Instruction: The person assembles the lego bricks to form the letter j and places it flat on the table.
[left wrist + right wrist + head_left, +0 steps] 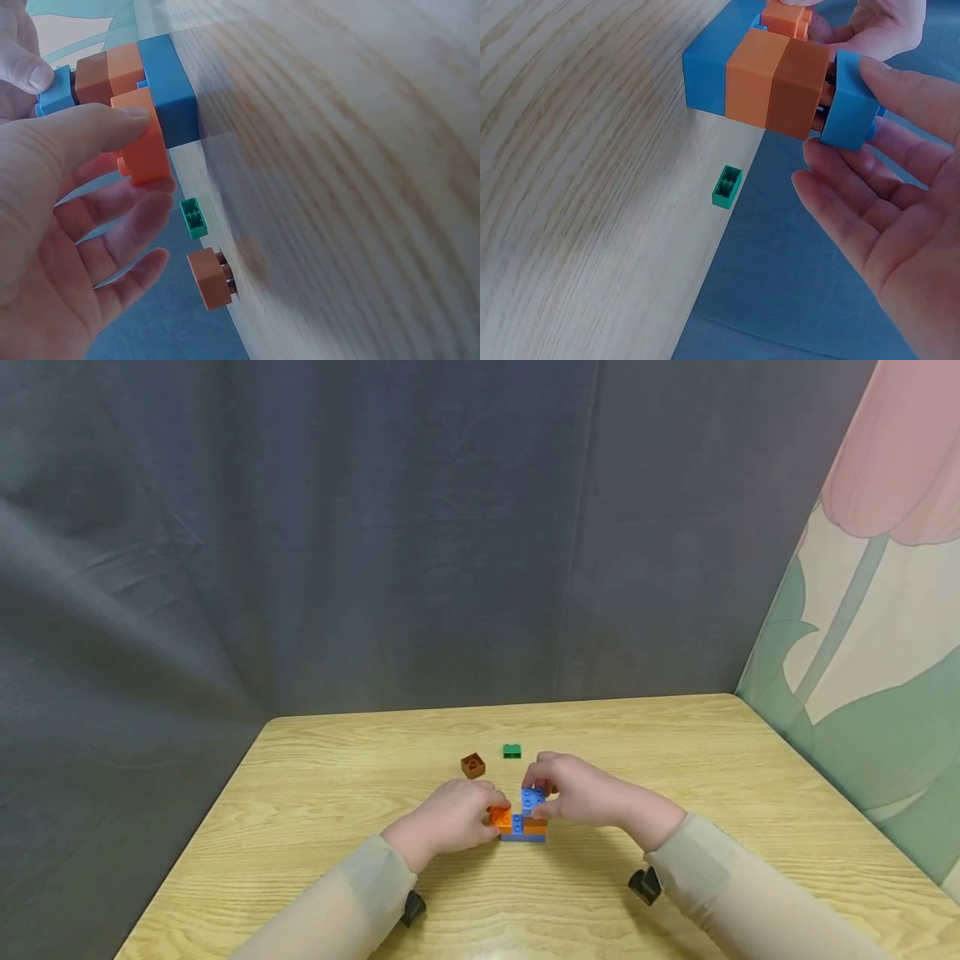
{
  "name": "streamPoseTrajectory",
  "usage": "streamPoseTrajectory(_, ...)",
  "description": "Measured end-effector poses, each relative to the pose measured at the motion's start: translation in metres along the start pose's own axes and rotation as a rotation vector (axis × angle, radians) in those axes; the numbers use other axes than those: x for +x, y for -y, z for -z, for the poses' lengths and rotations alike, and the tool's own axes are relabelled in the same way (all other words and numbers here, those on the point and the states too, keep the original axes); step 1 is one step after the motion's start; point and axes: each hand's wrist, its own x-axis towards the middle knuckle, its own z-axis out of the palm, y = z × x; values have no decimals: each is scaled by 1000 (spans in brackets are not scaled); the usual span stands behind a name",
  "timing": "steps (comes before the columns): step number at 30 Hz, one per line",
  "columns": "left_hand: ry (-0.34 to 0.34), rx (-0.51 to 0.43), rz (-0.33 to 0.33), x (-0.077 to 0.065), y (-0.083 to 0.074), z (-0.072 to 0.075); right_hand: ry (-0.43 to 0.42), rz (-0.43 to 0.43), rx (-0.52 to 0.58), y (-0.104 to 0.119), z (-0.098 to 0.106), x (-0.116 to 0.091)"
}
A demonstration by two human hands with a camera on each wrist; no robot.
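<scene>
A long blue base brick (706, 81) lies on the table between the two hands. On its right end an orange brick (754, 79) carries a brown brick (798, 90). My right hand (585, 793) pinches a small blue brick (849, 103) over the brown one, whose studs show in a narrow gap between them. At the base's left end, my left hand (456, 814) pinches a second orange brick (150, 161) between thumb and fingers. Bare studs of the base show between the orange brick and the stack in the head view.
Beyond the hands lie a loose green brick (512, 751) and an upturned brown brick (473, 766) on the wooden table (337, 793). A dark curtain (450, 543) hangs behind the table's far edge. A painted wall (885, 693) stands to the right.
</scene>
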Motion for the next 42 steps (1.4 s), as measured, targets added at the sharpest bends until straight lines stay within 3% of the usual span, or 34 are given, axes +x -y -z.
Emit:
streamPoseTrajectory(9, -10, -3, -11, 1, 1, 3, -30, -15, -14, 2, 1, -2)
streamPoseTrajectory(25, 11, -23, 1, -1, 0, -4, -66, -39, 22, 1, -10, -8)
streamPoseTrajectory(42, -9, -21, -19, 1, 5, -7, -28, -74, 86, -1, -9, -7)
